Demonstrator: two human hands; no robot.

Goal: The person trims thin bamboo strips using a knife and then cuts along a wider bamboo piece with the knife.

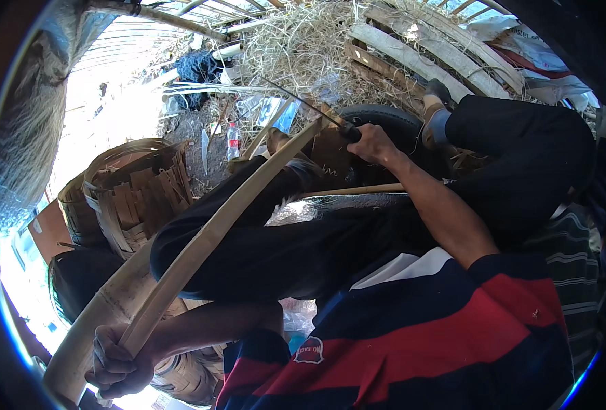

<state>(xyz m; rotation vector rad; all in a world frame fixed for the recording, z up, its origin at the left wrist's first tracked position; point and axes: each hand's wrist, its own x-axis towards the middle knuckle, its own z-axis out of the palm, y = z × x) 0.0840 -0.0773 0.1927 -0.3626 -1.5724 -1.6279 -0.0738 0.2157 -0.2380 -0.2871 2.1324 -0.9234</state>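
Observation:
My left hand, at the lower left, is wrapped round the near end of a long split bamboo strip. The strip slants up and away across my dark-trousered legs. In my right hand is the dark handle of a knife. Its narrow blade points to the far left and passes by the strip's far end; whether the two touch I cannot tell. Below the strip, on the left, a thick round bamboo pole runs the same way.
A woven basket with flat bamboo pieces stands at left. Beyond my legs are a black tyre, a plastic bottle and dark blue netting. Pale shavings and wooden slats lie at the back.

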